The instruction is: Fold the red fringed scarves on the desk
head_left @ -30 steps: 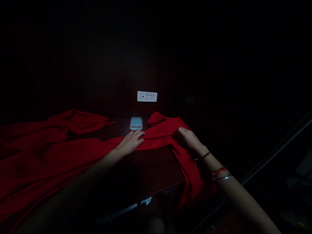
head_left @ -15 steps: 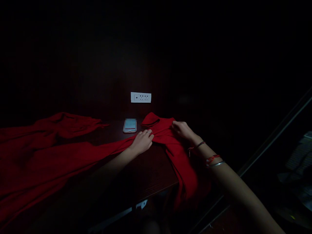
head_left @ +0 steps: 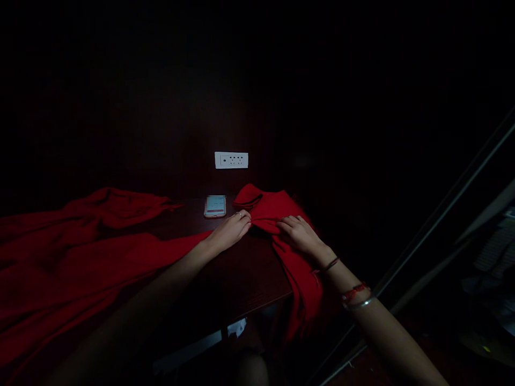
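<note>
A long red cloth [head_left: 140,254] stretches over the dark table [head_left: 245,284], bunched at the left and hanging past the edge at the right. Close to the middle, my left hand [head_left: 233,229] is closed on a narrow gathered part of it. My right hand [head_left: 298,234], with bracelets on its wrist, pinches the same cloth a little farther right, its fingers curled and partly hidden. Between the hands the fabric runs in creases. Behind them a folded bit of the cloth stands up slightly.
A phone [head_left: 215,206] with a lit screen lies behind my left hand. A white socket panel [head_left: 232,160] is on the dark wall. At the right a pale slanting edge [head_left: 434,220] crosses the gloom; things beyond it are too dark to name.
My right hand has come down and slightly left on the cloth. My left hand has shifted a little left and up. The hanging part at the right has drawn in.
</note>
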`<state>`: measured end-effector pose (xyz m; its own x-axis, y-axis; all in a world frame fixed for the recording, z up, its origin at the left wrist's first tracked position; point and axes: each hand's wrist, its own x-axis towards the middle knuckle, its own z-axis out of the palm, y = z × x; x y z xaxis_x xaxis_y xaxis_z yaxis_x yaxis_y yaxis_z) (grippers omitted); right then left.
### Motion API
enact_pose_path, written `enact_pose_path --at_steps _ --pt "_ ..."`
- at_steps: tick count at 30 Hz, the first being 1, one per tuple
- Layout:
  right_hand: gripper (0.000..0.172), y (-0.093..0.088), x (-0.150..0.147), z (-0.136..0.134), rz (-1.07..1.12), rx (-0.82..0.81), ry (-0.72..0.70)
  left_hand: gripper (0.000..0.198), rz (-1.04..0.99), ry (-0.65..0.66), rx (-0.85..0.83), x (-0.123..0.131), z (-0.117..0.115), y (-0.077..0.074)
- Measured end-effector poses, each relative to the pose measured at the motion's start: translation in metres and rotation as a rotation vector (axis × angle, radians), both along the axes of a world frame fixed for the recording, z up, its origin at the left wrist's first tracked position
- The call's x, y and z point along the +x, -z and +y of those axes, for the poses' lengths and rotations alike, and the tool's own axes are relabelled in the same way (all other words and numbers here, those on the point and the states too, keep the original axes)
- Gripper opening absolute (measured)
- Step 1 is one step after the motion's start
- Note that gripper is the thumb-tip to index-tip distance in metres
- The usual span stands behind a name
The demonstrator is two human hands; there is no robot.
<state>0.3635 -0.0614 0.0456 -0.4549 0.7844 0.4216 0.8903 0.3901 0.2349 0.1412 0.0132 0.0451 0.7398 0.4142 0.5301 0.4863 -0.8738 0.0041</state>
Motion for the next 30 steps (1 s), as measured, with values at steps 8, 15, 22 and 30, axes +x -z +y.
enact_pose_path --at_steps 8,15,22,30 --pt "0.017 -0.022 0.020 0.039 0.378 -0.099 0.056 0.026 -0.011 -0.225 0.105 0.019 0.005 0.003" --pt "0.024 -0.032 0.019 0.040 0.619 -0.210 -0.087 0.056 -0.152 -0.264 0.100 0.057 -0.011 0.020" --pt "0.047 -0.019 0.015 0.003 0.644 -0.061 -0.140 0.052 -0.040 -0.230 0.181 0.057 -0.023 0.016" --pt "0.019 0.014 0.018 -0.020 0.286 0.110 -0.013 0.024 0.104 -0.138 0.325 0.041 -0.039 0.032"
